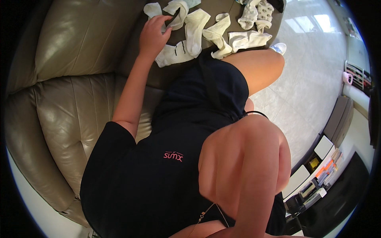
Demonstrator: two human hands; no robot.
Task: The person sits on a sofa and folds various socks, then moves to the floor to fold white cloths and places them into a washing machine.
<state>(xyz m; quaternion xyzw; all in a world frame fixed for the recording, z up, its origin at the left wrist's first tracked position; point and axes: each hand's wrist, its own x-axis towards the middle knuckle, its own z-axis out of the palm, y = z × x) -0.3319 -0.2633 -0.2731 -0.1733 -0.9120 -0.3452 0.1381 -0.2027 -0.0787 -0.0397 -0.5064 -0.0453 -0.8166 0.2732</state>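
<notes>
My left hand (154,35) reaches over a group of socks with thumb and fingers apart, gripping nothing that I can see. It partly covers a pale sock (152,10); a looped white sock (177,15) lies just right of its fingertips. Below the hand is a white sock with black stripes (174,53), beside a ribbed white sock (195,32). Farther right are a twisted cream sock (218,37) and a folded white sock (249,40). My right hand (244,160) looms close to the camera before my chest, fingers bent and their ends partly hidden.
The socks rest on a brown leather sofa (74,125). A patterned sock (264,13) lies by the seat's right edge. Grey tiled floor (300,74) stretches beyond. At the far right stand a low unit with assorted items (312,178) and a dark screen-like panel (342,193).
</notes>
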